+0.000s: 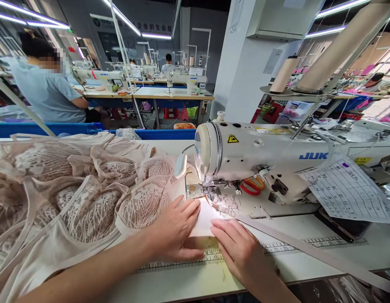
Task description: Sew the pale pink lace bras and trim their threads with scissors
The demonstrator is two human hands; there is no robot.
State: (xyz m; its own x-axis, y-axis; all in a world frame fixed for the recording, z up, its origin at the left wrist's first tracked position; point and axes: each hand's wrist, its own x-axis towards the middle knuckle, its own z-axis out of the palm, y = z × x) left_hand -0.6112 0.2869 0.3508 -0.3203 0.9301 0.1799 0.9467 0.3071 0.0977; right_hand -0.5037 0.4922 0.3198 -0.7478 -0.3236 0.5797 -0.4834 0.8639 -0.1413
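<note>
My left hand [174,229] lies flat with fingers stretched out on a pale beige fabric piece [203,219] in front of the needle area [210,187] of a white sewing machine [264,155]. My right hand [237,248] rests flat beside it on the same fabric, fingers together and extended. A beige strap [308,248] runs from the needle area to the lower right across the table. Left of my hands spreads a heap of beige lace garments [75,189].
Red-handled scissors [252,186] lie under the machine arm. A printed paper sheet [346,191] hangs on the machine. A ruler strip [277,248] marks the table edge. Thread cones [285,73] stand behind. A person in a blue shirt [48,90] sits at the far left among other machines.
</note>
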